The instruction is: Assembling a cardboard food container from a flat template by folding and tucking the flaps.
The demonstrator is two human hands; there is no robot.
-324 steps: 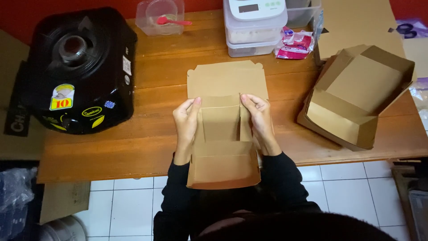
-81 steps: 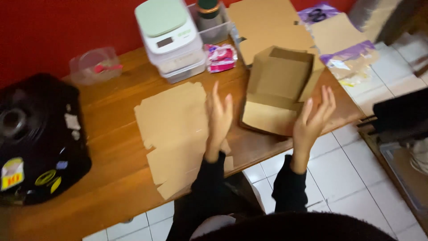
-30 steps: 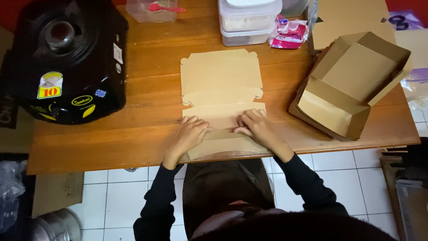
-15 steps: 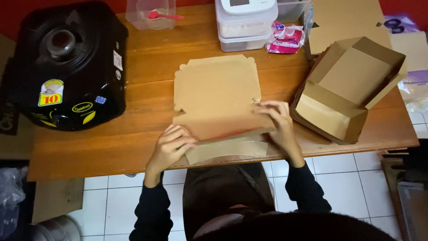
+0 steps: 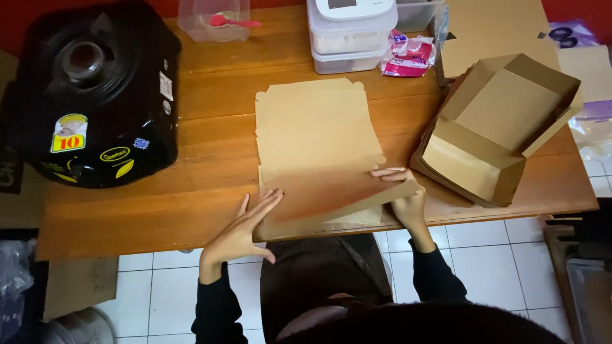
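Lying between both hands, the cardboard (image 5: 319, 137) has its near flap pinched by the right hand (image 5: 405, 197); the left hand (image 5: 245, 232) presses flat, fingers spread.

A: Identify the work surface.
B: A brown, wood-grain rectangular table (image 5: 210, 95), evenly lit.
A: What lies beyond the table's far edge?
B: A red wall (image 5: 25, 16).
A: And below its near edge?
B: A floor of white square tiles (image 5: 159, 286) with dark grout lines.
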